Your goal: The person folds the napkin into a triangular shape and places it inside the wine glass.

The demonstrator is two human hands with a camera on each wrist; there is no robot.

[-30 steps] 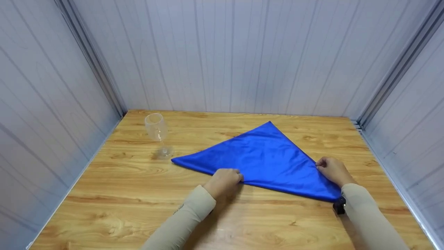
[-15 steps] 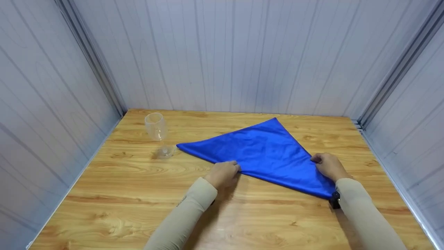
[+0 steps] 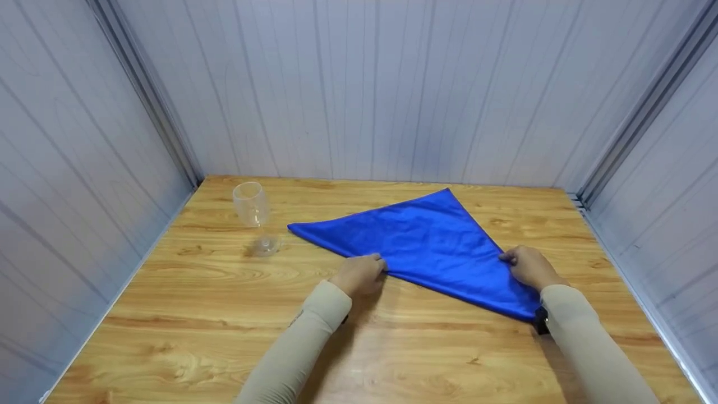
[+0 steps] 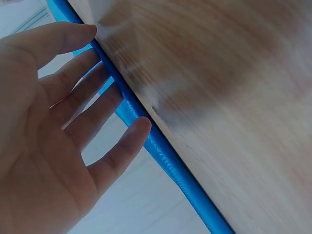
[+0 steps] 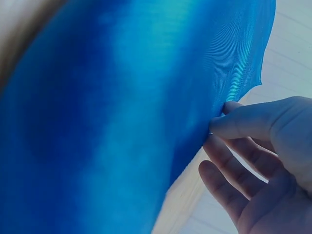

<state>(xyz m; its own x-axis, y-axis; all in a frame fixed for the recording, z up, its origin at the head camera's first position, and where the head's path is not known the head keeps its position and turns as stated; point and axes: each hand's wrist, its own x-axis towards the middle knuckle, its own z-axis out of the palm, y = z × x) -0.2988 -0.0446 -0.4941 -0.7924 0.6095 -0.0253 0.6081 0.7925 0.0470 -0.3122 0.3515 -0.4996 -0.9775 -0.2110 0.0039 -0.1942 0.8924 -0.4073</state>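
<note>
A shiny blue cloth (image 3: 426,241), folded into a triangle, lies on the wooden table. My left hand (image 3: 359,274) is at the middle of its long front edge. In the left wrist view the fingers (image 4: 92,117) are fairly straight and spread, their tips touching the folded edge, with the thumb tip beside it. My right hand (image 3: 533,266) pinches the cloth's right edge between thumb and forefinger (image 5: 229,122), the other fingers spread below. The right forearm covers part of the cloth's near right corner. A clear stemmed wine glass (image 3: 252,210) stands upright left of the cloth.
The wood-grain table (image 3: 185,336) is enclosed by pale panel walls (image 3: 348,90) at the back and both sides. The cloth's left tip points toward the glass's foot, a short gap away. Its far corner lies near the table's back edge.
The cloth's left part and front edge have moved away from me along with my left hand, and the left tip has swung backward. My right hand has shifted slightly left and back, still pinching the edge.
</note>
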